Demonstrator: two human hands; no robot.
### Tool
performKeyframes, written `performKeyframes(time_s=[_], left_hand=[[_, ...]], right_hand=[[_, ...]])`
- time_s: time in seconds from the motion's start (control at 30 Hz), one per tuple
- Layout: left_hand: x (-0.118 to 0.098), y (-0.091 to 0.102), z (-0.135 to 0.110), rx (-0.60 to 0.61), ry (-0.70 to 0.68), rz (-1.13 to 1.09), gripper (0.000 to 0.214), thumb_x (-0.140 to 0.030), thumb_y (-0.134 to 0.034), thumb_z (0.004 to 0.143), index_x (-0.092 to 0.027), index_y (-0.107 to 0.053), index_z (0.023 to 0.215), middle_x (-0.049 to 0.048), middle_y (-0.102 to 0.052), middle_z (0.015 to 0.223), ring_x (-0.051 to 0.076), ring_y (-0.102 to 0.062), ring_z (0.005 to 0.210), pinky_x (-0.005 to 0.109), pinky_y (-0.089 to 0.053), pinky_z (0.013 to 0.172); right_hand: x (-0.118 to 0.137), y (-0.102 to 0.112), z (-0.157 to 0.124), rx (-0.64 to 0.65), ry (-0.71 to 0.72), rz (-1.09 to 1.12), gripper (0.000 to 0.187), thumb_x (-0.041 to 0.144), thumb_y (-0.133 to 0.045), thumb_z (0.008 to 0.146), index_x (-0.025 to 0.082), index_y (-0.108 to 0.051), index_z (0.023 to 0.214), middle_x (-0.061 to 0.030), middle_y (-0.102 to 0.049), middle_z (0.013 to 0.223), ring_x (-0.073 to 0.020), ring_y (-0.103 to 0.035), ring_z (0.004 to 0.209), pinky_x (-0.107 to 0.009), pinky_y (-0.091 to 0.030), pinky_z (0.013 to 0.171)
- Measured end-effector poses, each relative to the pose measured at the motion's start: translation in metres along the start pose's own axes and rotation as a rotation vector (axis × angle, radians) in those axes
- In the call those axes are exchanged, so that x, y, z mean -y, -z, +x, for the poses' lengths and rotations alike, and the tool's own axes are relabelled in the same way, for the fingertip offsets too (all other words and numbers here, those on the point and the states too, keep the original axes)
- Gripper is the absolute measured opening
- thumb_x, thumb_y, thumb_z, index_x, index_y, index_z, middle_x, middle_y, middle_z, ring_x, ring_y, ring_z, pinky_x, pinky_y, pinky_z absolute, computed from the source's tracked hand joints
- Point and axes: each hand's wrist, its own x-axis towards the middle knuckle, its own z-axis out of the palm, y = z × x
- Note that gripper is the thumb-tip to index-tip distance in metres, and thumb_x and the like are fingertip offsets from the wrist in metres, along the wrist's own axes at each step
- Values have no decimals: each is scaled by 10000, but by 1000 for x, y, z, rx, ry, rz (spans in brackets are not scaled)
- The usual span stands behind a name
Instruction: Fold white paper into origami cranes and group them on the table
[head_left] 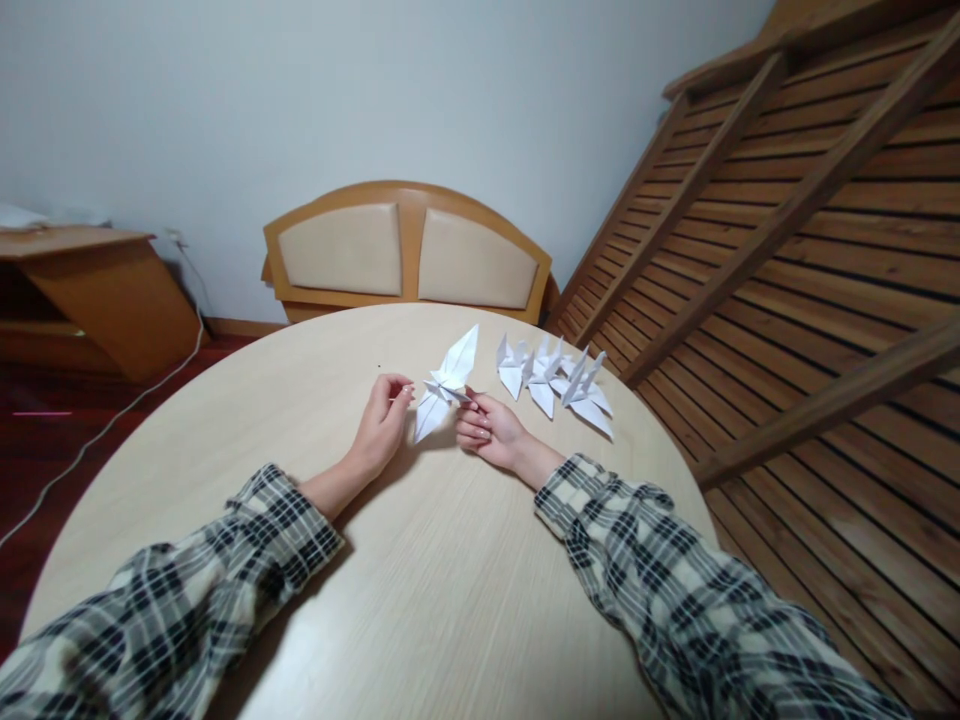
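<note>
A white folded paper crane (pixel 453 372) is held just above the table, its two wings spread, one pointing up and away, the other down toward me. My right hand (pixel 491 428) pinches its right-hand point between thumb and forefinger, the other fingers curled under. Close by the crane's left point is my left hand (pixel 384 425), with thumb and fingertips drawn together. Whether they touch the paper or hold something small, I cannot tell. Several finished white paper cranes (pixel 542 378) stand in a cluster to the right, beyond my right hand.
The round pale wooden table (pixel 450 580) carries all of this. Behind it stands a padded wooden headboard (pixel 409 245) against the wall. Wooden slats (pixel 817 250) lean along the right side. On the left are a desk (pixel 97 290) and a white cable (pixel 127 415).
</note>
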Motion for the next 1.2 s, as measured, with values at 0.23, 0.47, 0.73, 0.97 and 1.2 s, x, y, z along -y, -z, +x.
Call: performKeyframes(time_s=[0.23, 0.47, 0.73, 0.97, 1.2], left_hand=[[-14, 5, -10, 129, -293, 33, 539, -337, -532, 936, -280, -326, 1431, 127, -453, 1413, 257, -543, 1189, 459, -503, 984], [-26, 10, -12, 190, -412, 263, 349, -289, -534, 953, -262, -490, 1299, 115, -485, 1355, 288, -471, 1314, 540, -384, 1127], [-20, 10, -9, 177, -361, 219, 104, -280, -593, 915, -222, -599, 1001, 105, -541, 1288, 271, -516, 1243, 513, -421, 1086], [-17, 5, -7, 157, -139, -91, 167, -366, -559, 942, -200, -578, 948, 83, -665, 1047, 219, -619, 978, 408, -500, 910], [-12, 3, -2, 43, 95, -382, 253, -417, -673, 868, -198, -557, 818, -13, -571, 752, 139, -522, 676, 271, -459, 641]], right_hand=[[-5, -1, -1, 23, -89, 48, 466, 292, -314, 1045, 216, -284, 586, 104, -241, 355, -60, -142, 324, -173, -199, 360], [-3, -1, 0, 32, -156, 1, 479, 257, -275, 1034, 224, -262, 557, 92, -247, 325, -66, -146, 314, -170, -221, 353], [-10, 5, 6, 55, -97, -136, 413, 247, -360, 958, 219, -318, 549, 90, -259, 334, -65, -168, 316, -163, -218, 344], [-18, 0, 5, 77, 14, -279, 385, 355, -396, 992, 198, -510, 659, 78, -363, 386, -81, -319, 341, -181, -298, 378], [-16, 2, 0, 98, -6, -220, 511, 521, -345, 1029, 210, -451, 638, 83, -338, 382, -92, -350, 373, -201, -269, 413]])
